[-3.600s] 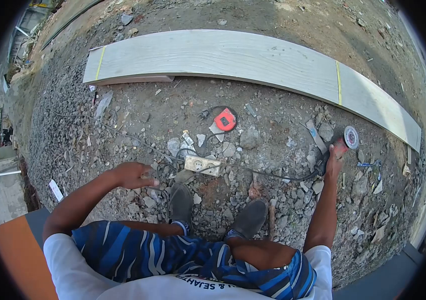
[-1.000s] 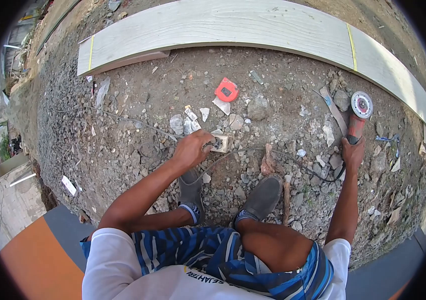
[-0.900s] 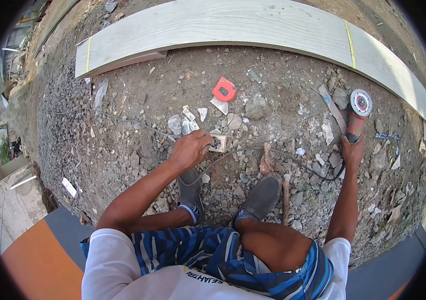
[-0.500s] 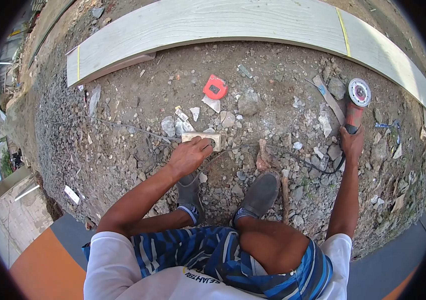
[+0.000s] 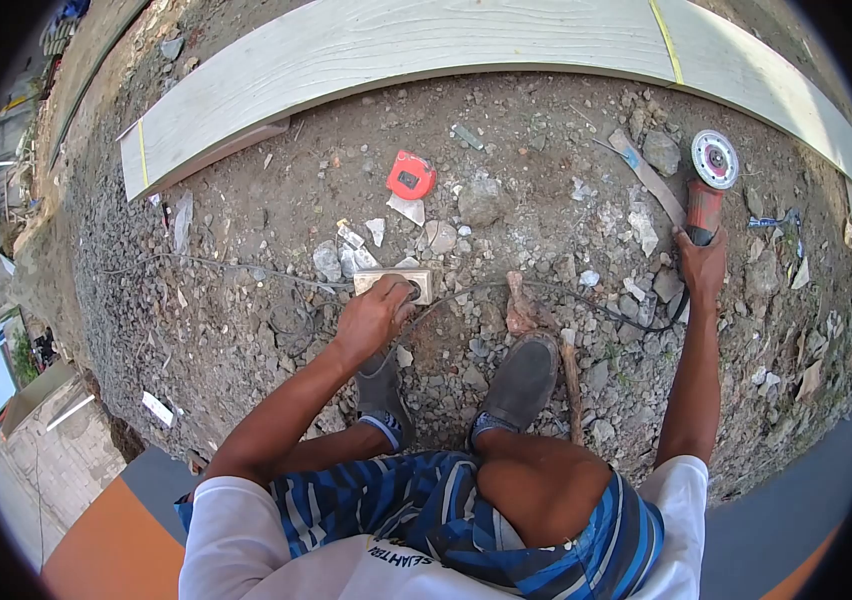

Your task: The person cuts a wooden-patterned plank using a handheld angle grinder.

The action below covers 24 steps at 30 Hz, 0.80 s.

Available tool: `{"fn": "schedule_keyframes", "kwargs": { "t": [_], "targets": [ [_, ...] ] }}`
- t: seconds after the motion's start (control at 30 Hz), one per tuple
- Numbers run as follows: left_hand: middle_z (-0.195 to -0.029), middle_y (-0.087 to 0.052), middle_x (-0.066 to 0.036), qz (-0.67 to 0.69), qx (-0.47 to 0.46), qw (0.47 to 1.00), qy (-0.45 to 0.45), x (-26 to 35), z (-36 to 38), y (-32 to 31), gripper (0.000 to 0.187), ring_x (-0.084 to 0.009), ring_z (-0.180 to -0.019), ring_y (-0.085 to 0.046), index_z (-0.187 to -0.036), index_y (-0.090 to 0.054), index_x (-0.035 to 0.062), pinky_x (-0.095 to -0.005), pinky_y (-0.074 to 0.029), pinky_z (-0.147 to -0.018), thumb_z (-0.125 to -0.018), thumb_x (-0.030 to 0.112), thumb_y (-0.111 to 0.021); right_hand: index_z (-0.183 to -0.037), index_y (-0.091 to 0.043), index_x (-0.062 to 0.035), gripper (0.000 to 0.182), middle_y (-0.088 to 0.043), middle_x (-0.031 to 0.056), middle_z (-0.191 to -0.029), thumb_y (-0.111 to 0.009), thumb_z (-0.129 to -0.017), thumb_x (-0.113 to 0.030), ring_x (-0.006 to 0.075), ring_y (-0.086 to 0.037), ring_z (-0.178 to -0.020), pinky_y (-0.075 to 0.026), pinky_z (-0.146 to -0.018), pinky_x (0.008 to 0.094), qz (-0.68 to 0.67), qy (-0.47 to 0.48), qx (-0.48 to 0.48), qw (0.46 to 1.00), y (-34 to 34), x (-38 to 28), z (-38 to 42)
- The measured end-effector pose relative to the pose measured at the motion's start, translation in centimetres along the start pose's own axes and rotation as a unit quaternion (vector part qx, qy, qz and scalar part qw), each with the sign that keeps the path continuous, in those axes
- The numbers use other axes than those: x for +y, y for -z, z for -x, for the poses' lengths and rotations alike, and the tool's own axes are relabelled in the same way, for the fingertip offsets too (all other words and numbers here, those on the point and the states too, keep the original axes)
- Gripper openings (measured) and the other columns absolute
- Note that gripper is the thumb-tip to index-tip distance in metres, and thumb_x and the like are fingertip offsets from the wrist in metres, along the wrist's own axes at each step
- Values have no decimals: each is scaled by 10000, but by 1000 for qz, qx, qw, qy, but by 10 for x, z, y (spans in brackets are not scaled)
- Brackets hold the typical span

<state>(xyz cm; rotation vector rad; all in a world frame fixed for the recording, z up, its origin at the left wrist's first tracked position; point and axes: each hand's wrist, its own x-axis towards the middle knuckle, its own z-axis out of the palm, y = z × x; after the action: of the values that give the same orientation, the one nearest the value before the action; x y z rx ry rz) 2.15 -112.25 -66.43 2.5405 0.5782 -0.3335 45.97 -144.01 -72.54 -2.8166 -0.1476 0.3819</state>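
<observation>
My left hand is at the socket block on the rubble, its fingers pinched round a dark plug at the block's right part. A thin cord runs right from there to the angle grinder. My right hand is wrapped round the grinder's rear end, and the grinder's disc points away from me, face up. The red tape measure lies on the dirt beyond the socket block.
A long pale board with yellow bands spans the far side. Stones, a flat strip, a hammer-like tool with a wooden stick beside it, and the cord lie between my feet and the board.
The whole scene has shifted slightly left and up in view. Both hands keep their places, the left at the socket block and the right on the grinder.
</observation>
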Motion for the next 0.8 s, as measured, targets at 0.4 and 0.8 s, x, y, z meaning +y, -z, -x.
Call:
{"fn": "schedule_keyframes", "kwargs": {
  "t": [0.4,0.8],
  "targets": [
    [-914,-563,-132,-71,30,996,-52,-1,-3,-29,156,-346,-794,-691,-933,-593,84,-461,-577,-585,-796,59,-662,-1359,-522,-19,785,-688,270,-1147,-804,-774,-459,453,-673,-1064,-500,-935,481,-11,4,-3,1000,-8,12,-8],
    [-964,-592,-85,-104,-11,992,-64,2,-9,5,164,-273,-789,-708,-1013,-627,94,-416,-576,-586,-874,163,-681,-1337,-546,-47,763,-691,250,-1167,-819,-759,-464,459,-659,-1091,-494,-946,495,-18,-30,5,999,-6,10,-4]
  ]
}}
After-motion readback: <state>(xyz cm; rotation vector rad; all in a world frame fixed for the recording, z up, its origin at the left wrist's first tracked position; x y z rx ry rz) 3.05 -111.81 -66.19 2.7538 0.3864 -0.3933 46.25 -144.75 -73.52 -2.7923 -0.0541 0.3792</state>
